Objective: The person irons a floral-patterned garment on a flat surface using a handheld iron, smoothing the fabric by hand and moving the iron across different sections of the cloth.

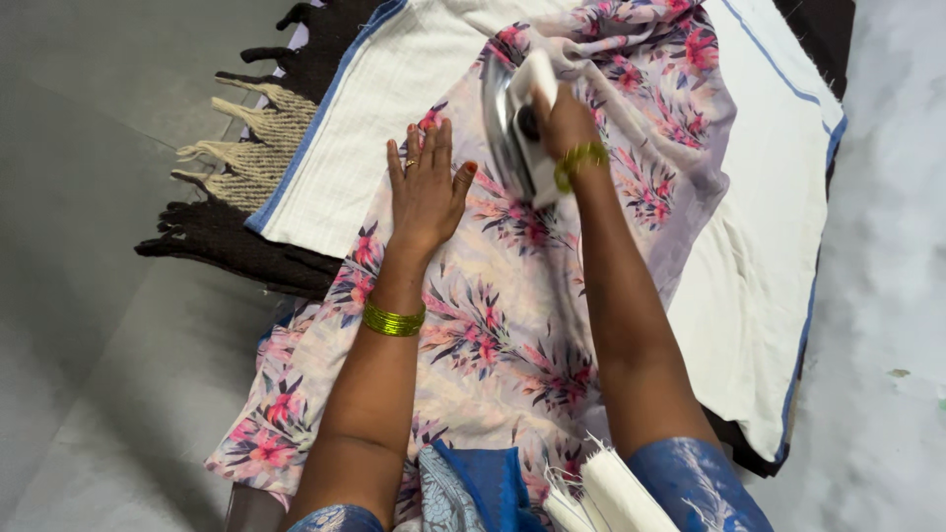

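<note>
My right hand (564, 123) – fingers clamped on the iron (514, 128), upper centre of frame, on the floral cloth (503, 325). Left hand (426, 187) – fingers spread, flat on the cloth just beside it, over a white sheet (759, 246).

White cloth (769, 246) with thin blue border stripes lies spread flat as the underlay, reaching from upper left to lower right. Beneath it, a dark brown blanket (246, 251) shows at the left and along the lower right edge. Fringe at the blanket's left end: cream tassels (246, 138) between dark brown ones. Grey floor (89, 197) on the left, with a tile joint running diagonally. Paler, mottled floor on the right. Folded white cloth pieces (611, 493) with frayed ends at the bottom edge, beside blue patterned fabric (473, 488).
</note>
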